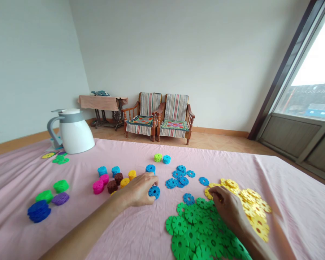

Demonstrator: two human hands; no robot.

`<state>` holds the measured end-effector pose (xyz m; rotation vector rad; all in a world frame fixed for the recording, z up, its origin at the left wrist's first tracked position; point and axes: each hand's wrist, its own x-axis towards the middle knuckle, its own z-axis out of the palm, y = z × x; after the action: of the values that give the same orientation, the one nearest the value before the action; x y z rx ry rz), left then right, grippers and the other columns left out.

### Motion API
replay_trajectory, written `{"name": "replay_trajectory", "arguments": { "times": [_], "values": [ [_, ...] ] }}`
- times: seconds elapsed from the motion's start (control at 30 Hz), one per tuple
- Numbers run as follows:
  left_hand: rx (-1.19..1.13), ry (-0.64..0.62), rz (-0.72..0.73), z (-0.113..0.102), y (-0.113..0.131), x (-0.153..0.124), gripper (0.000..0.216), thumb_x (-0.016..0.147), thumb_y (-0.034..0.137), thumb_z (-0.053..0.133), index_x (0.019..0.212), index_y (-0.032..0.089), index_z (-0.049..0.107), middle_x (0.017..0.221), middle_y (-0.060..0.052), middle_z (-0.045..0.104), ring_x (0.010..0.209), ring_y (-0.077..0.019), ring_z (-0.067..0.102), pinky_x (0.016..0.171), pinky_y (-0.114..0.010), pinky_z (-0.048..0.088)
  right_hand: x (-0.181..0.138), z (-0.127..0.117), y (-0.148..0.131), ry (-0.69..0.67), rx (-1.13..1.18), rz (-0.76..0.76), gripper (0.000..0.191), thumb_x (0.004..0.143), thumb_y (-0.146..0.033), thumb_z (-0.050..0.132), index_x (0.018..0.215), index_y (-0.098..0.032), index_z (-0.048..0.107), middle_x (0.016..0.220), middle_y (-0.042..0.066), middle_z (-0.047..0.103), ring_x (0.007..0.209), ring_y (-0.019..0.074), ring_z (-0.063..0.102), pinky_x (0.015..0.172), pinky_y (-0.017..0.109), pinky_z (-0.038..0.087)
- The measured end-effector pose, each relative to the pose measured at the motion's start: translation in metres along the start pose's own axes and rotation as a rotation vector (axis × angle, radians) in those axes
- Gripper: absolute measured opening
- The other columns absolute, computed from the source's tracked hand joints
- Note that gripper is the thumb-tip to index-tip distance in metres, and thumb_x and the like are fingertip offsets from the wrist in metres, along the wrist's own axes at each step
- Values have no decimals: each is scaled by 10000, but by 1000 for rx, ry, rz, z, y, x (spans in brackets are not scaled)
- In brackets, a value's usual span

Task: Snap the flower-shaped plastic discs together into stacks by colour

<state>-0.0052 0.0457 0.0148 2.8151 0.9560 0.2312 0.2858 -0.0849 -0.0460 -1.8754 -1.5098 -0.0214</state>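
Observation:
My left hand point(139, 190) holds a small stack of blue snowflake discs point(154, 191) upright on the pink tablecloth point(97, 231). My right hand point(227, 209) rests with fingers curled at the border between a pile of green discs point(195, 231) and a pile of yellow discs point(253, 207), fingertips touching a yellow disc. Loose blue discs point(178, 177) lie just beyond both hands.
Short stacks in cyan, pink, brown and yellow point(112, 179) stand left of my left hand. Green, purple and dark blue stacks point(47, 202) sit further left. A white jug point(73, 131) stands at the back left. Two wooden armchairs point(158, 117) are against the wall.

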Motion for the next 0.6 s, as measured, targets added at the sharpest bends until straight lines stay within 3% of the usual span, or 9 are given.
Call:
{"name": "replay_trajectory", "arguments": {
  "times": [0.17,0.37,0.6],
  "values": [
    [-61,49,-2,0,12,12,254,686,171,571,938,198,592,963,-38,595,888,-194,576,747,-254,435,0,-1,-3,20,-6,-4,251,798,-244,406,780,-224,655,825,24,687,737,169,615,686,263,444],
    [12,-46,-26,12,36,51,108,708,159,597,813,179,585,917,-62,624,921,-232,592,806,-290,442,1,-1,-2,10,-6,-5,250,802,-242,404,786,-223,653,840,26,690,742,165,620,686,260,444],
    [53,-100,-120,25,45,78,159,693,237,685,792,175,577,965,-98,622,971,-274,587,832,-344,461,1,-2,-2,11,6,2,239,796,-237,412,778,-225,650,818,17,686,728,159,619,680,257,441]
  ]
}}
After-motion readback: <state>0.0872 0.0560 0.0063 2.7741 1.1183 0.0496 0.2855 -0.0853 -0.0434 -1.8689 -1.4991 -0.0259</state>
